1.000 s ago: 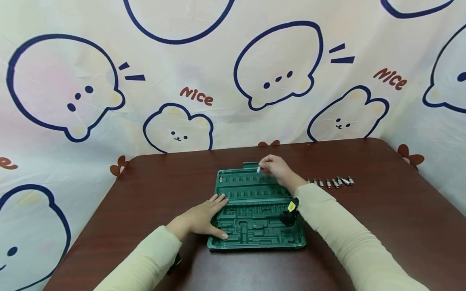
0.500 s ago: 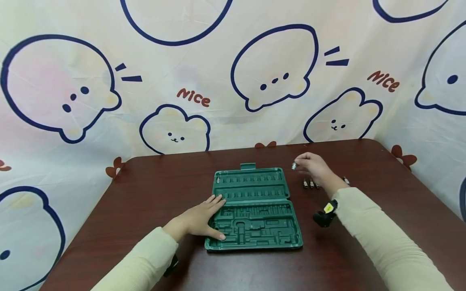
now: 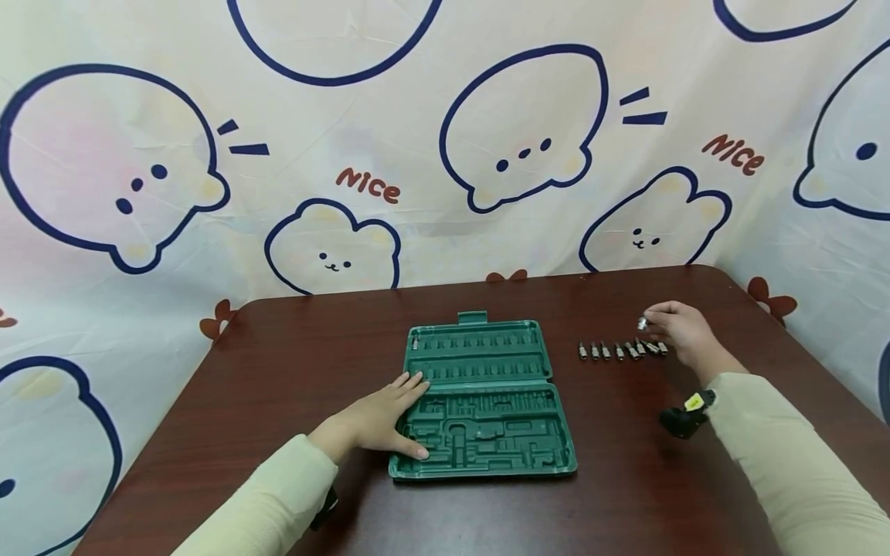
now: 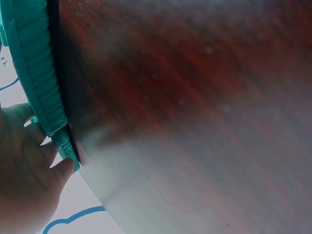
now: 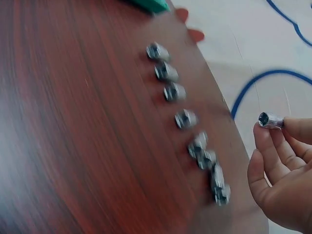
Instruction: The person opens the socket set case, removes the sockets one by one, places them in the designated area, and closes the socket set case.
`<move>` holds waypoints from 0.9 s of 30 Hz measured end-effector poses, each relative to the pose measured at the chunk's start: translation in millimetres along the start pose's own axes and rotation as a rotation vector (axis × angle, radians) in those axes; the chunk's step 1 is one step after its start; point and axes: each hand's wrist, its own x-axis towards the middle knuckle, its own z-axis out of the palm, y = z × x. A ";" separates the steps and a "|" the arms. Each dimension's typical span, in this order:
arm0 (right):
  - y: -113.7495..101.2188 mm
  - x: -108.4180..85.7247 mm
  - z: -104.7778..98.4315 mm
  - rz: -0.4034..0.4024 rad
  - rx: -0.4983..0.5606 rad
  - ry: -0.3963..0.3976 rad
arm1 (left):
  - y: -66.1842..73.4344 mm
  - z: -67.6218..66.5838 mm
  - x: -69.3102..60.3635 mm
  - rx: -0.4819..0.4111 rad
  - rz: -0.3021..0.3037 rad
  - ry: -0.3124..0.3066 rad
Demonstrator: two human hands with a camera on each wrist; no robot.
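A green plastic socket-set case [image 3: 480,374] lies opened flat on the table. My left hand [image 3: 371,419] rests on its left edge, fingers spread and straight; in the left wrist view the fingers lie along the case's side wall [image 4: 36,63]. A small silver socket [image 3: 416,343] sits in the top-left slot of the lid. To the right, my right hand [image 3: 684,337] pinches another metal socket [image 5: 271,120] between thumb and fingertip, raised above the table. Below it runs a row of several loose sockets [image 5: 185,119]; those at its right end are bunched together.
The dark red-brown table [image 3: 320,340] extends around the case. Behind it hangs a pale cloth [image 3: 417,139] printed with cartoon outlines. A black wrist camera [image 3: 684,417] is strapped below my right hand.
My right hand has moved right, from above the case lid to over the right end of the socket row, still pinching the socket. My left hand stays on the case.
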 end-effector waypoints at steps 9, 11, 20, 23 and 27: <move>22.7 -1.4 -33.0 0.009 -0.168 0.082 | 1.7 -0.3 -0.8 -0.023 0.006 0.001; 25.8 -1.2 -35.8 0.021 -0.191 0.085 | 1.5 -0.5 -0.9 -0.022 0.004 0.004; 37.2 -0.1 -35.6 -0.020 -0.329 0.048 | -0.4 1.9 -0.4 -0.019 0.001 0.008; 38.7 2.8 -33.7 -0.053 -0.379 0.037 | -0.4 1.6 -0.7 -0.020 0.001 0.013; 38.5 7.5 -32.3 -0.051 -0.427 0.036 | -0.4 1.6 -0.7 -0.019 0.002 0.018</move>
